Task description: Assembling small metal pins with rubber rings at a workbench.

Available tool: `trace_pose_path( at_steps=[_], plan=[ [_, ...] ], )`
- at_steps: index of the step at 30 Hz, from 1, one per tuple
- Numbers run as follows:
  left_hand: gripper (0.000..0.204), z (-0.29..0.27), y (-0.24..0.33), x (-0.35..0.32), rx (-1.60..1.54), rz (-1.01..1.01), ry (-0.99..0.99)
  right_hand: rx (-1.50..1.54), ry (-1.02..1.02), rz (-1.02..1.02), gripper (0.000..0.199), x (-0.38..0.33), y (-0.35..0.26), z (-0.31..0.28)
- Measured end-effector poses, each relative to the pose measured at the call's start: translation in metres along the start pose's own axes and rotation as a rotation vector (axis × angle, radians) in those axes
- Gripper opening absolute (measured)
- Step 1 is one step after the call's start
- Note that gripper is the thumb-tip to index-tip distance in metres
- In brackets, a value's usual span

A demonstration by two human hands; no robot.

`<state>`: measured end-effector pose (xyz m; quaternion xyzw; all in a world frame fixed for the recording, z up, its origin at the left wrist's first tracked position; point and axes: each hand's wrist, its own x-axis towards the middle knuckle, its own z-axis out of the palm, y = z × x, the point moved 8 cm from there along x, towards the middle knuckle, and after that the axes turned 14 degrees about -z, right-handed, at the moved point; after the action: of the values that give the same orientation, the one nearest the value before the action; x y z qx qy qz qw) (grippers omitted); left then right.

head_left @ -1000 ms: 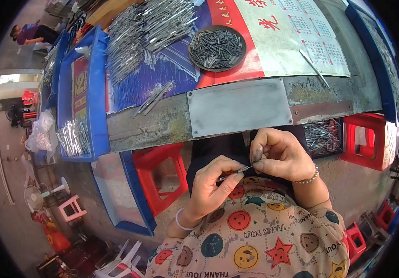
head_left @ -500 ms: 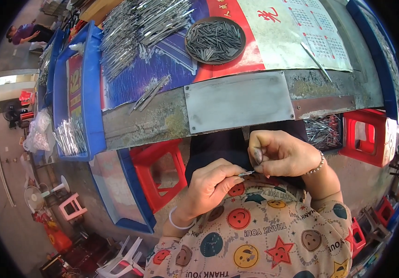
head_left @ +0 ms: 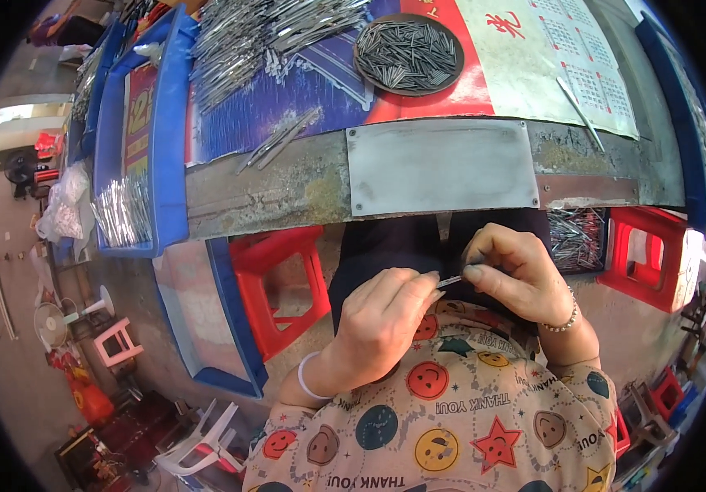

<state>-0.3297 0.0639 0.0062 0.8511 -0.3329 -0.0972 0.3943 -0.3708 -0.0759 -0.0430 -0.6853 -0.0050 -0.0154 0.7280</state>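
Note:
My left hand (head_left: 381,320) is closed around a thin silvery metal rod (head_left: 450,281), and its fingers hide most of the length. The rod's exposed end points at my right hand (head_left: 521,275), whose thumb and curled forefinger pinch at the tip. Both hands are above my lap, just short of the table edge. Straight ahead of them, a pale metal plate (head_left: 441,168) is fixed to the table's front edge. Beyond it sits a round brown dish (head_left: 408,93) full of short dark metal pins (head_left: 410,53). Several loose rods (head_left: 279,139) lie left of the plate.
A large heap of silvery rods (head_left: 238,57) covers the table's far left. Rods (head_left: 123,211) also stand in a blue tray (head_left: 171,139). A white stick (head_left: 580,115) lies at right. Red stools (head_left: 287,287) and a box of rods (head_left: 576,238) flank my legs.
My left hand has turned so its back faces up and its fingers cover more of the rod. Both hands have shifted slightly right, and the table sits higher in the view.

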Motion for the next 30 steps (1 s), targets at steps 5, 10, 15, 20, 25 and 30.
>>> trace_pose_path(
  at_steps=[5,10,15,20,25,30],
  plan=[
    [0.03,-0.001,-0.001,-0.007,0.034,0.019,0.025,-0.104,-0.043,0.083,0.015,-0.002,-0.002,0.005],
    [0.033,0.0,0.002,-0.009,0.004,0.042,0.008,-0.246,-0.1,-0.09,0.014,0.0,-0.012,0.013],
    [0.033,0.0,0.002,-0.01,0.022,0.046,0.014,0.032,-0.004,0.099,0.019,-0.008,0.012,0.013],
    [0.033,0.0,0.004,-0.009,0.08,0.059,0.036,0.057,0.03,0.067,0.022,-0.005,0.016,0.013],
    [0.033,0.001,0.005,-0.008,0.091,0.059,0.027,0.04,0.02,0.019,0.022,-0.004,0.016,0.012],
    [0.032,0.003,0.004,-0.007,0.091,0.053,0.015,0.116,0.024,0.1,0.022,-0.007,0.023,0.013]
  ],
)
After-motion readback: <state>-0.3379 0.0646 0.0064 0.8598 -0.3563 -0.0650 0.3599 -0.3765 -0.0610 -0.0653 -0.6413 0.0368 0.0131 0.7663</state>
